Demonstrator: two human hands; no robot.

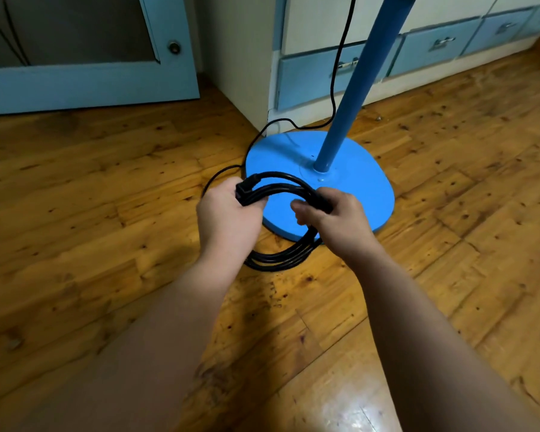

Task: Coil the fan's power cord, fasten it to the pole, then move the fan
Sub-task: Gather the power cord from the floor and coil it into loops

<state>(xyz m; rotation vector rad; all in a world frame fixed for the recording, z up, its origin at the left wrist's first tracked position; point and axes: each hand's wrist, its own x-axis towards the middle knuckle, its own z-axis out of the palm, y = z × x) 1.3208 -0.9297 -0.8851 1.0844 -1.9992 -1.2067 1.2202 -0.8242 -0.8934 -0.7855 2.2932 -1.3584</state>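
The fan's blue pole rises tilted from its round blue base on the wooden floor. A black power cord is gathered into a coil of several loops above the base's near edge. My left hand grips the coil's left side, where the black plug sits against my fingers. My right hand grips the coil's right side. A loose length of cord runs from the coil across the floor behind the base and up beside the pole, out of the top of the frame.
A white cabinet with blue drawers stands right behind the fan. A blue-framed door with a round lock is at the back left. Wooden floor spreads to the left, right and front.
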